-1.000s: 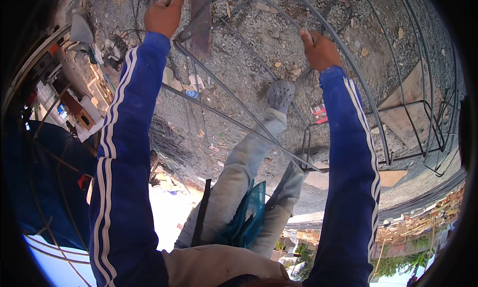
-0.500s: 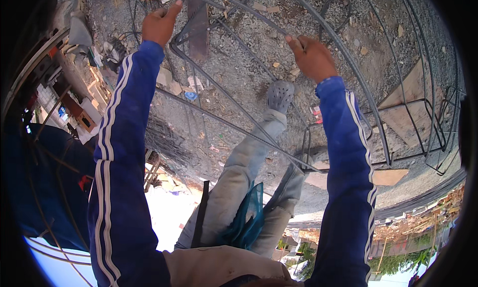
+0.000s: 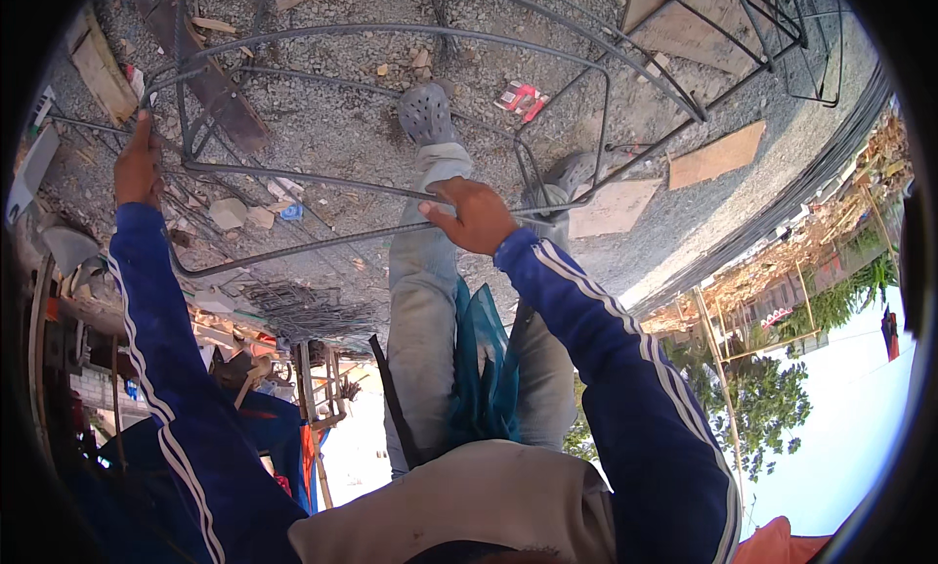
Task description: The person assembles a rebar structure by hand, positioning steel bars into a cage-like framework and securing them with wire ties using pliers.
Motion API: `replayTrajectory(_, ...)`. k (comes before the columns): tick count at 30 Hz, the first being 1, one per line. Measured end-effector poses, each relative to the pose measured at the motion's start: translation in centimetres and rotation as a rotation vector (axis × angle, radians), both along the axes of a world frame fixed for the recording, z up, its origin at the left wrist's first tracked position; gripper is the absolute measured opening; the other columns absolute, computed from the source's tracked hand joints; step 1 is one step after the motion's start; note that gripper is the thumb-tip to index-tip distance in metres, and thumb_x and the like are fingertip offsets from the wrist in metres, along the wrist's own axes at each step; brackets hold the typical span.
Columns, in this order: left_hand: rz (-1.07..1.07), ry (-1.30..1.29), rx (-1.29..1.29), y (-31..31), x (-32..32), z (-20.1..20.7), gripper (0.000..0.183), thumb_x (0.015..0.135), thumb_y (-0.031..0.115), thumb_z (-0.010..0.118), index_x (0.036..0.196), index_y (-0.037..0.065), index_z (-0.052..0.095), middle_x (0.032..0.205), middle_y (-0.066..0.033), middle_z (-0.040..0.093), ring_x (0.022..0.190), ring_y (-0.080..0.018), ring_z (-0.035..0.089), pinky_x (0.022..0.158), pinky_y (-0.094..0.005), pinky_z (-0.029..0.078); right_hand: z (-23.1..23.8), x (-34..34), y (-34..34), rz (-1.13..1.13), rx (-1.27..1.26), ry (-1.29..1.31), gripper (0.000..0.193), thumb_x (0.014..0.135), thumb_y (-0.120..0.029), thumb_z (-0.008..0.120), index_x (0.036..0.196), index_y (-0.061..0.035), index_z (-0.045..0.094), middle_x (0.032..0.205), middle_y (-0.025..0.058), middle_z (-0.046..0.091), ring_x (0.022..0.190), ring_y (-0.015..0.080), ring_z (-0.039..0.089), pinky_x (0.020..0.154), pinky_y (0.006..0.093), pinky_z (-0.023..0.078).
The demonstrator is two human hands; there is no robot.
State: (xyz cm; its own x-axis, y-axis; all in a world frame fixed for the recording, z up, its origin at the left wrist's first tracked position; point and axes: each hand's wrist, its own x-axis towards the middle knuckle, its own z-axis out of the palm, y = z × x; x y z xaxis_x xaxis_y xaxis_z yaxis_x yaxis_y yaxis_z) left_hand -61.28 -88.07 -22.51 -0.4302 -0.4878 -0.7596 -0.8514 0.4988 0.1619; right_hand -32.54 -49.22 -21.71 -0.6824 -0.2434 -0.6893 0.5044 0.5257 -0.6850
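Bent steel rebar (image 3: 391, 28) stretches in front of me as an open, angular loop of ribbed rods. At the far left, my left hand (image 3: 140, 168) is closed at a bend of it, the fingers curled and partly hidden. My right hand (image 3: 476, 217) grips a rod near the middle, thumb along the bar and fingers wrapped beneath. Two rods run between the hands, a straight rod (image 3: 322, 181) and a lower rod (image 3: 293, 252) that bends up at its left end. Both rods pass in front of my legs.
Below the rods lies gravelly ground (image 3: 332, 105). A dark plank (image 3: 210, 75) lies at upper left, a red-and-white packet (image 3: 521, 101) by my shoe (image 3: 425, 112). More rebar frames (image 3: 772, 26) and flat board pieces (image 3: 718, 155) are at the right. A pile of thin rods (image 3: 308, 310) lies left of my legs.
My view has turned, so the scene has shifted. Both hands have come lower and leftward in the picture, with the bent rebar swung across in front of my legs.
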Motion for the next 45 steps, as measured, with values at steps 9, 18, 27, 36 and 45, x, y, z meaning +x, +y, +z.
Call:
replayTrajectory(9, -0.062, -0.165, 0.108, 1.8, -3.4, 3.7, 0.041, 0.087, 0.049, 0.061, 0.082, 0.009, 0.056, 0.059, 0.0042, 0.045, 0.047, -0.0095, 0.049, 0.041, -0.0272, 0.042, 5.5, -1.2, 3.6, 0.103, 0.029, -0.098, 0.050, 0.084, -0.050, 0.061, 0.064, -0.0041, 0.058, 0.057, 0.0154, 0.055, 0.055, 0.0365, 0.058, 0.054, 0.0441, 0.045)
replayTrajectory(18, 0.348, 0.131, 0.631, -1.4, -1.9, 4.4, 0.033, 0.093, 0.035, 0.057, 0.094, 0.002, 0.059, 0.069, -0.0017, 0.057, 0.064, -0.0149, 0.062, 0.060, -0.0304, 0.056, 6.2, -3.8, 5.3, -0.230, 0.020, 0.025, 0.032, 0.085, -0.033, 0.065, 0.077, -0.0028, 0.061, 0.065, 0.0146, 0.057, 0.060, 0.0320, 0.058, 0.053, 0.0385, 0.043)
replayTrajectory(27, 0.315, 0.170, 0.309, 2.2, 12.3, 7.9, 0.045, 0.087, 0.042, 0.062, 0.114, 0.006, 0.058, 0.089, -0.0037, 0.058, 0.083, -0.0159, 0.060, 0.073, -0.0322, 0.047, 9.7, -14.4, -4.1, -0.163, 0.130, 0.296, 0.044, 0.086, -0.047, 0.062, 0.081, -0.0030, 0.059, 0.067, 0.0178, 0.059, 0.065, 0.0377, 0.060, 0.057, 0.0446, 0.045)
replayTrajectory(36, -0.068, 0.451, 0.261, 3.8, 20.5, 11.1, 0.045, 0.089, 0.042, 0.060, 0.112, 0.004, 0.061, 0.102, -0.0113, 0.065, 0.096, -0.0214, 0.059, 0.084, -0.0323, 0.044, 13.0, -15.8, -6.7, -0.022, 0.299, 0.206, 0.048, 0.085, -0.051, 0.061, 0.084, -0.0030, 0.063, 0.077, 0.0192, 0.065, 0.076, 0.0373, 0.064, 0.067, 0.0444, 0.048)
replayTrajectory(45, 0.468, 0.473, 0.440, 0.6, 7.3, 3.9, 0.056, 0.091, 0.051, 0.049, 0.108, 0.000, 0.061, 0.093, -0.0094, 0.063, 0.085, -0.0219, 0.060, 0.076, -0.0364, 0.047, 12.0, -21.6, -15.3, -0.171, -0.232, 0.007, 0.045, 0.088, -0.045, 0.061, 0.089, -0.0001, 0.065, 0.070, 0.0066, 0.061, 0.066, 0.0161, 0.057, 0.063, 0.0339, 0.046)
